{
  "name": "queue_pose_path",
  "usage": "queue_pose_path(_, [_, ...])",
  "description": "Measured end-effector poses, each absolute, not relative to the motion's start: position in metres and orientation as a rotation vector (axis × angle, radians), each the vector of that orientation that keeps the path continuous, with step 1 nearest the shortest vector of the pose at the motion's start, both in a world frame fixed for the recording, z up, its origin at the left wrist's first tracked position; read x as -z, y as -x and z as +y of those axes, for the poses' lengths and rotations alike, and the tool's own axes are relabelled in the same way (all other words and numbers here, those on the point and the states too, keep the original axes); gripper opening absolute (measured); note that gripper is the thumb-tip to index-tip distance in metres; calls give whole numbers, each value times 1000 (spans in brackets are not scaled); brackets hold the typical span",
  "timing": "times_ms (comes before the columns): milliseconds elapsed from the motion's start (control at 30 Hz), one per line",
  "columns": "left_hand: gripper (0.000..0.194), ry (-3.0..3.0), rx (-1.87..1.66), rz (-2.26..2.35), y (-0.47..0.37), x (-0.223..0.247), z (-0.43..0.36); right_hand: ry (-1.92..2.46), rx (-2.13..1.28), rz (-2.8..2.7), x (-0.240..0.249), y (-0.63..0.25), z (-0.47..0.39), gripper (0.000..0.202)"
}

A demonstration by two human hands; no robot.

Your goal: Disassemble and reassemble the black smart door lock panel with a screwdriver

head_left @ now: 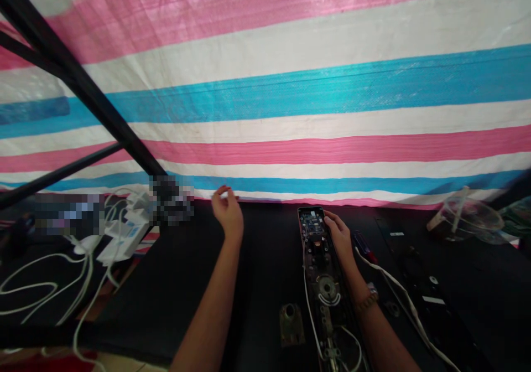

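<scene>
A long, narrow electronic door lock (pixel 326 289) lies on the black table with its inside facing up, showing a circuit board (pixel 312 222), metal parts and a white wire. My right hand (pixel 339 232) holds its upper right edge, fingers closed at the side of the circuit board. To the left, my left hand (pixel 229 210) is raised over the table, apart from the lock. Its thumb and fingers are drawn together in a pinch; whatever may be between them is too small to make out. A small metal block (pixel 291 325) sits left of the lock.
Right of my right hand lie a screwdriver (pixel 365 247), a pale cable (pixel 409 300) and a dark long panel (pixel 440 305). A clear plastic cup (pixel 464 220) lies farther right. White cables and a power strip (pixel 124 242) are at left, below a black metal bar (pixel 95 101). Striped sheeting (pixel 290 101) hangs behind.
</scene>
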State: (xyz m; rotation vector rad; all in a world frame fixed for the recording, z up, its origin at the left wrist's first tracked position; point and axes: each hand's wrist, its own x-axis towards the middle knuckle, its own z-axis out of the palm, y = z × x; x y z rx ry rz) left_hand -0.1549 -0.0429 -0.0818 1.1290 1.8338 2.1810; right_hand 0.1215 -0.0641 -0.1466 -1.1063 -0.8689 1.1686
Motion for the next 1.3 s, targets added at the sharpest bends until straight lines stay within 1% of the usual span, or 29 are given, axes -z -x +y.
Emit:
queue_pose_path(133, [18, -1332, -1803, 1557, 54, 112, -59, 1118, -1154, -857, 145, -121, -66, 48])
queue_pose_path(233, [16, -1375, -1684, 1452, 16, 120, -72, 1121, -1117, -851, 144, -122, -67, 48])
queue_pose_path(367, [19, -1312, -1666, 1330, 9, 126, -84, 1130, -1079, -822, 144, -124, -67, 44])
queue_pose_path(500, [16, -1295, -1630, 1341, 11, 127, -88, 1136, -1068, -800, 145, -124, -65, 45])
queue_pose_path(767, [16, -1331, -1619, 1360, 6, 128, -86, 1137, -1119, -813, 143, -125, -62, 53])
queue_pose_path(833, [17, -1368, -1622, 1414, 18, 126, -80, 1136, -1120, -824, 143, -125, -62, 53])
queue_pose_path(900, [18, -1347, -1680, 1562, 47, 120, -71, 1136, -1128, -834, 144, -126, -62, 52])
queue_pose_path(1000, [21, -1089, -1889, 1953, 122, 105, -58, 1126, -1157, -811, 145, -126, -62, 53])
queue_pose_path(1100, [33, -852, -2008, 2220, 203, 93, -51, 1104, -1175, -797, 146, -126, -62, 52])
queue_pose_path(1167, [39, -786, -2029, 2322, 241, 89, -50, 1100, -1178, -808, 146, -126, -62, 52])
queue_pose_path(1300, [39, -767, -2019, 2403, 274, 79, -42, 1110, -1160, -828, 147, -126, -61, 49])
